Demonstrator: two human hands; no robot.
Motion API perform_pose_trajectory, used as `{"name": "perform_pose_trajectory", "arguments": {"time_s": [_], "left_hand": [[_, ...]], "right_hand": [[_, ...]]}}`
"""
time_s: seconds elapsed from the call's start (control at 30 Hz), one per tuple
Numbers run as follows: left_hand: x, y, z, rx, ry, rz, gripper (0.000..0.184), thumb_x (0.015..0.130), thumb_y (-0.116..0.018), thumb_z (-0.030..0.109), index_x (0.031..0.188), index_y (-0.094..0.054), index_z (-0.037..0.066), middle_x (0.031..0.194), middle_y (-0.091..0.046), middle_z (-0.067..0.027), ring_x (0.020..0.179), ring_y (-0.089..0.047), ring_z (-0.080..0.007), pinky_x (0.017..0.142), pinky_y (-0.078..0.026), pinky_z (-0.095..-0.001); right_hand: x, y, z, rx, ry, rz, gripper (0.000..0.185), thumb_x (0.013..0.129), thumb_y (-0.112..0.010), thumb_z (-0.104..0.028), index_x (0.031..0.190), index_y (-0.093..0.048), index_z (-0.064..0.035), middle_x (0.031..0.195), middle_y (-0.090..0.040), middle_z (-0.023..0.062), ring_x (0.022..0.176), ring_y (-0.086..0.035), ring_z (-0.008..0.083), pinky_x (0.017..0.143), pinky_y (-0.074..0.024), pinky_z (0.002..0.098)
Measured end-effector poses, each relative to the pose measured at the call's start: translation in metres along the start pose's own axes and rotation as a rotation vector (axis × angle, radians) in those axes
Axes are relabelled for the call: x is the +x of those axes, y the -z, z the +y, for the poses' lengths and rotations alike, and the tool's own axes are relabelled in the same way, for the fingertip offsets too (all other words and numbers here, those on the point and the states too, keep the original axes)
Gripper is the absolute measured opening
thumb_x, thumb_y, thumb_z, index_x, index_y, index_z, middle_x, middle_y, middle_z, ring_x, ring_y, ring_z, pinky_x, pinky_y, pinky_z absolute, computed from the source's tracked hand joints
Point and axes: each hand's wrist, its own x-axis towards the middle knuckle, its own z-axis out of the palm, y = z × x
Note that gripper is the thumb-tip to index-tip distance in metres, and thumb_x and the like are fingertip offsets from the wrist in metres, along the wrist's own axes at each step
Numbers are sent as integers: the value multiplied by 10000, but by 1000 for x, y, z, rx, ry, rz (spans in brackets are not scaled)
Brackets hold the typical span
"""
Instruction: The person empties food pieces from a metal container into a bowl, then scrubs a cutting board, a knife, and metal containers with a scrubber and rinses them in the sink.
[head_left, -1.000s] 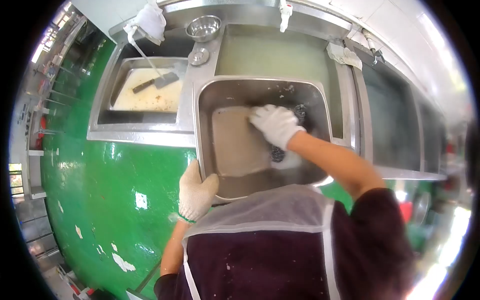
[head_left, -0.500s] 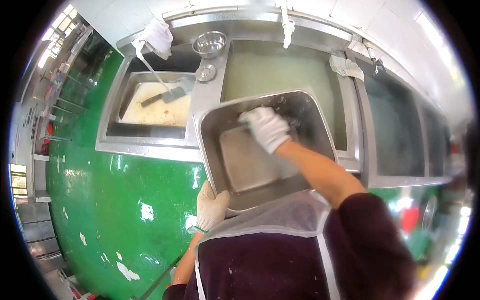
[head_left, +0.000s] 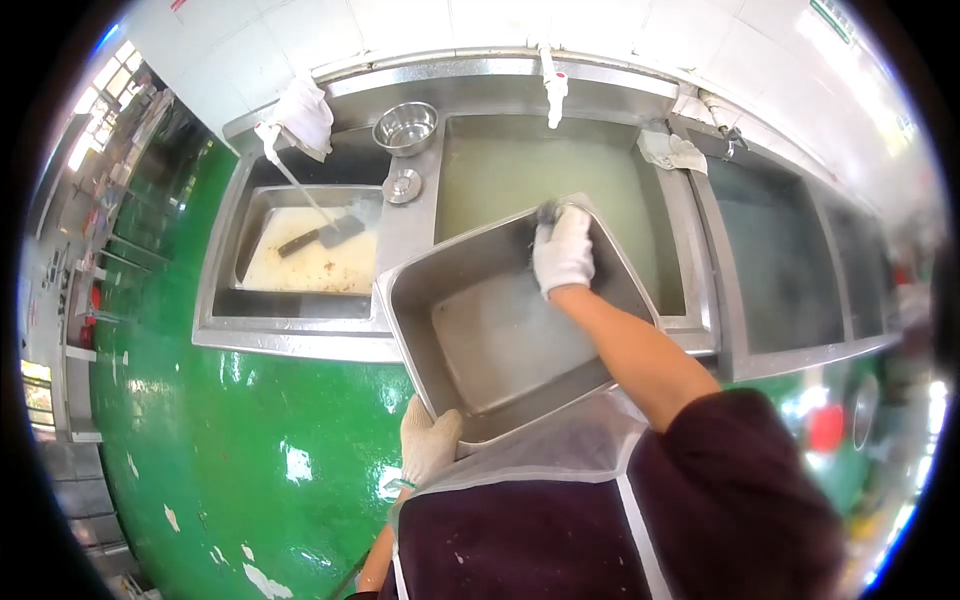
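A deep rectangular stainless steel pan (head_left: 510,340) is tilted toward me, across the front edge of the sinks and against my apron (head_left: 545,455). My left hand (head_left: 428,440), in a white knit glove, is closed on the pan's near left corner, thumb on the rim and fingers hidden underneath. At the far right corner, my gloved right hand (head_left: 564,252) presses a dark scouring pad (head_left: 547,212) against the inner wall near the rim. Only a bit of the pad shows past the fingers.
In the left sink, a tray (head_left: 258,222) holds cloudy liquid and a broad-bladed scraper (head_left: 342,231) under a running tap (head_left: 268,135). A steel bowl (head_left: 406,128) and a drain strainer (head_left: 402,186) sit on the divider. Murky water (head_left: 530,165) fills the middle sink.
My right hand has slid along the pan's far wall to the right, up into the corner near the rim. The pan has turned slightly. My left hand keeps its hold.
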Motion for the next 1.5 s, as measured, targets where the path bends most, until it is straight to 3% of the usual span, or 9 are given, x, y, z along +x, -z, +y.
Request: {"name": "perform_pose_trajectory", "arguments": {"time_s": [0.23,0.4,0.53,0.63,0.7,0.77,0.8,0.97,1.5], "left_hand": [[4,-4,-12,-126,-16,-11,334,778,-521,35,1098,-585,-36,955,-637,-107,879,-589,-186,788,-502,-336],[-4,-3,-16,-149,20,14,340,786,-526,52,1110,-581,-37,982,-649,-131,892,-596,-200,824,-495,-348],[-4,-1,-24,-42,-96,43,328,788,-539,72,1095,-588,-35,978,-662,-159,882,-604,-232,843,-487,-366],[-2,6,-26,61,-166,129,266,797,-547,76,1038,-615,-16,916,-659,-161,859,-607,-242,827,-485,-381],[-7,16,-7,142,-253,136,231,807,-547,63,1015,-618,-10,893,-655,-152,805,-606,-227,775,-491,-376],[-14,22,7,186,-327,134,189,814,-556,37,989,-615,-4,870,-648,-140,736,-595,-197,701,-491,-363],[-15,26,12,194,-377,130,166,815,-564,19,973,-610,-2,859,-642,-132,694,-585,-174,652,-488,-352],[-20,21,38,801,-863,77,138,790,-655,8,915,-595,9,725,-563,-165,656,-588,-389,597,-487,-425],[92,-28,29,859,-826,270,115,786,-671,64,880,-610,37,748,-590,-113,707,-598,-291,640,-471,-425]], "right_hand": [[-12,-23,11,-520,481,-611,305,908,-613,-249,1176,-560,-114,1231,-583,185,1109,-619,383,921,-512,480],[0,-22,17,149,-293,-251,270,898,-598,-179,1138,-586,-54,1122,-661,208,1040,-641,410,896,-516,467],[-22,-34,3,4,-161,-239,275,899,-589,-153,1164,-600,-81,1107,-673,193,1026,-656,374,901,-519,446],[-57,-9,-42,-446,661,-693,266,880,-616,-203,1139,-669,-235,1211,-620,56,1127,-606,304,950,-508,405],[-48,1,-41,-641,1330,-345,200,815,-622,-179,990,-679,-255,1082,-623,-6,1016,-621,207,895,-542,415],[-23,33,-53,-795,1110,-191,156,815,-608,-178,953,-677,-203,1010,-630,-12,932,-639,213,682,-558,395],[3,55,-50,-730,1531,-32,149,809,-617,-174,944,-680,-165,987,-631,22,824,-639,231,594,-527,388],[13,39,17,-990,888,-306,239,825,-594,-132,1050,-647,-73,1009,-627,91,898,-625,262,658,-544,388],[34,4,30,29,306,-646,337,868,-592,-125,1171,-719,-203,1178,-695,87,1081,-654,291,963,-507,368]]}}
